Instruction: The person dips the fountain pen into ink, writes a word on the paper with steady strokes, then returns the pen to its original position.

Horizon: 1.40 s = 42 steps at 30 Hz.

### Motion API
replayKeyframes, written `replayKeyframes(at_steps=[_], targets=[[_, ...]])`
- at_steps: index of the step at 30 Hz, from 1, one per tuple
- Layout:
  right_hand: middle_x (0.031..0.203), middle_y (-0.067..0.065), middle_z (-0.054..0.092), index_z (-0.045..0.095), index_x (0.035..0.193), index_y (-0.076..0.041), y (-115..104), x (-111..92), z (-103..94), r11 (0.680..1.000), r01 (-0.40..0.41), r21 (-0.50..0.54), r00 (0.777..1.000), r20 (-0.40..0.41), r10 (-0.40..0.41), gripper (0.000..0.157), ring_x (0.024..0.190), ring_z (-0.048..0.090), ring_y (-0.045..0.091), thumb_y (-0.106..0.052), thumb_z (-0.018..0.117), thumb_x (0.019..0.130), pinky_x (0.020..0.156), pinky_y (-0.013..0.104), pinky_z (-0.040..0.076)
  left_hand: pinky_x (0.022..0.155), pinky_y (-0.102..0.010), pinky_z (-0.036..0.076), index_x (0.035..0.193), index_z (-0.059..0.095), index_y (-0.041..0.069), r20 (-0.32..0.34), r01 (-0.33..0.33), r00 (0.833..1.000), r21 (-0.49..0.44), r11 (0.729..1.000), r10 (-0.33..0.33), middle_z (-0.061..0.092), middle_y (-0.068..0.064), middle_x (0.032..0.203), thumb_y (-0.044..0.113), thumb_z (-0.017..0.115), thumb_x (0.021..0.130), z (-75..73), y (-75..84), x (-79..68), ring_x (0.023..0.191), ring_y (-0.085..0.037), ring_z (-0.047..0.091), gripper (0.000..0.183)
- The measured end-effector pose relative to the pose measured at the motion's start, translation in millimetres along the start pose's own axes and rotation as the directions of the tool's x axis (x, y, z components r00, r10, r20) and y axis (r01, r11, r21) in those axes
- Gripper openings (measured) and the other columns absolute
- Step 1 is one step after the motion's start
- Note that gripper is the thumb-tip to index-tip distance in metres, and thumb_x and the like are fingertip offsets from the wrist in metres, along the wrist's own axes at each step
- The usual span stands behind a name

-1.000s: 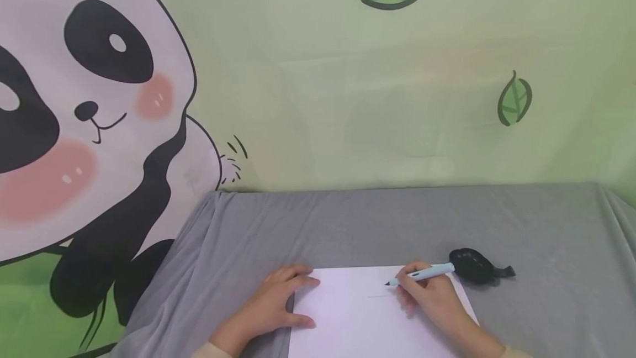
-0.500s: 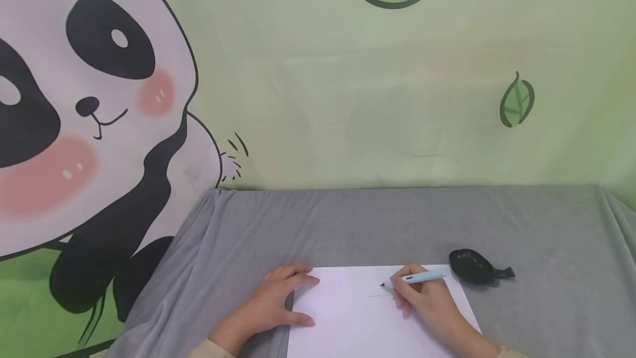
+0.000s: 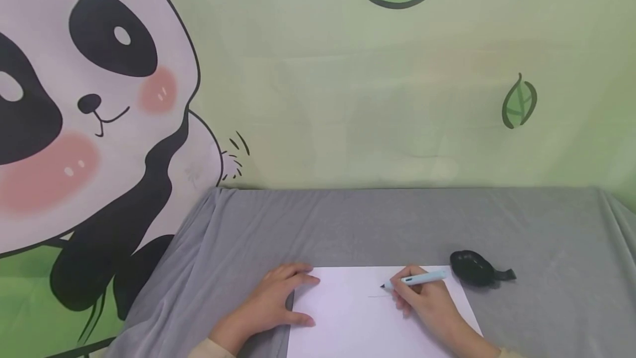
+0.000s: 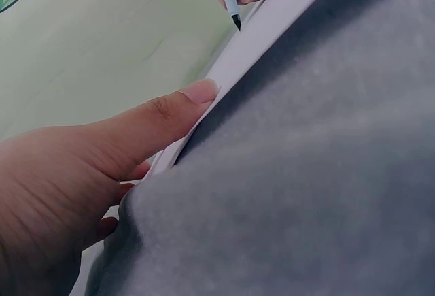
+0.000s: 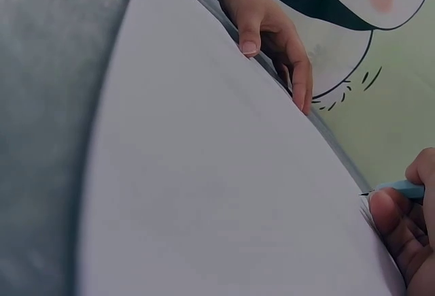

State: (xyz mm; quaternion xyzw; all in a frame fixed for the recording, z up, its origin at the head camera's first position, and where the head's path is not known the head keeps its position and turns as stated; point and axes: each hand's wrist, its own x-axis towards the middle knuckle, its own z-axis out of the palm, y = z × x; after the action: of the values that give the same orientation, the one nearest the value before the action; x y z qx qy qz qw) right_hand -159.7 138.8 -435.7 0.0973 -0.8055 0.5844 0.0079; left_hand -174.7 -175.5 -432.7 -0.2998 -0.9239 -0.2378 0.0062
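A sheet of white paper (image 3: 348, 322) lies on grey cloth, with one short thin line (image 3: 379, 296) drawn on its upper part. My right hand (image 3: 431, 304) pinches a light blue pen (image 3: 426, 277), its dark tip pointing left just above that line. Whether the tip touches the paper, I cannot tell. In the left wrist view the pen (image 4: 232, 3) points downward from the right hand's fingers. My left hand (image 3: 263, 301) rests at the sheet's left edge, thumb and fingers spread apart. Its thumb lies on the paper's edge in the left wrist view.
Beside the sheet's upper right corner sits a glossy black object (image 3: 474, 268), rounded, with a short stem-like end. Grey cloth (image 3: 377, 225) covers the table. Behind it hangs a pale green backdrop (image 3: 318, 98) printed with a panda (image 3: 164, 181) and leaves.
My right hand and the pen have shifted slightly left, then stayed nearly still. The left hand keeps its place on the paper. The head view has tilted a little.
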Motion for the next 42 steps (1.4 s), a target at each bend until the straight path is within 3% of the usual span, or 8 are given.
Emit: replayKeyframes(at_steps=[10, 25, 31, 42], targets=[[0.072, 0.008, 0.065, 0.060, 0.090, 0.002, 1.9, 1.7, 0.2, 0.999, -0.016, -0.040, 1.000, 0.019, 0.017, 0.019, 0.054, 0.058, 0.006, -0.017, 0.063, 0.092, 0.051, 0.025, 0.052, 0.103, -0.052, 0.037, 0.124, 0.062, 0.024, -0.012, -0.015, 1.000, 0.028, 1.000, 0.015, 0.054, -0.002, 0.137, 0.054, 0.077, 0.070, 0.4, -0.6, -0.4, 0.128, -0.026, 0.049, 0.064], [0.068, 0.007, 0.064, 0.059, 0.087, 0.003, 2.8, 0.1, 0.2, 1.000, 0.006, -0.009, 0.999, 0.031, -0.006, 0.018, 0.051, 0.056, 0.005, -0.014, 0.063, 0.092, 0.048, 0.025, 0.052, 0.101, -0.052, 0.039, 0.123, 0.062, 0.024, -0.020, -0.028, 0.999, 0.037, 0.999, 0.029, 0.055, -0.001, 0.135, 0.054, 0.077, 0.070, -0.2, -0.8, -1.0, 0.126, -0.026, 0.051, 0.063], [0.067, 0.006, 0.064, 0.059, 0.087, 0.002, 2.2, 0.8, -0.7, 0.999, -0.039, -0.026, 0.998, 0.039, 0.040, 0.019, 0.052, 0.056, 0.005, -0.016, 0.064, 0.091, 0.049, 0.025, 0.052, 0.101, -0.053, 0.038, 0.123, 0.062, 0.024, -0.015, -0.024, 1.000, 0.028, 0.999, 0.025, 0.055, -0.001, 0.135, 0.054, 0.077, 0.070, 0.2, -1.1, -0.8, 0.126, -0.026, 0.051, 0.063], [0.066, 0.006, 0.063, 0.056, 0.086, 0.002, -1.1, -0.8, -1.9, 0.999, -0.042, -0.025, 0.997, 0.065, 0.044, 0.019, 0.052, 0.056, 0.005, -0.015, 0.063, 0.092, 0.048, 0.024, 0.051, 0.101, -0.054, 0.038, 0.123, 0.062, 0.023, -0.005, -0.018, 1.000, 0.017, 1.000, 0.018, 0.055, -0.003, 0.136, 0.053, 0.077, 0.070, -1.1, 0.6, -0.4, 0.126, -0.027, 0.051, 0.063]])
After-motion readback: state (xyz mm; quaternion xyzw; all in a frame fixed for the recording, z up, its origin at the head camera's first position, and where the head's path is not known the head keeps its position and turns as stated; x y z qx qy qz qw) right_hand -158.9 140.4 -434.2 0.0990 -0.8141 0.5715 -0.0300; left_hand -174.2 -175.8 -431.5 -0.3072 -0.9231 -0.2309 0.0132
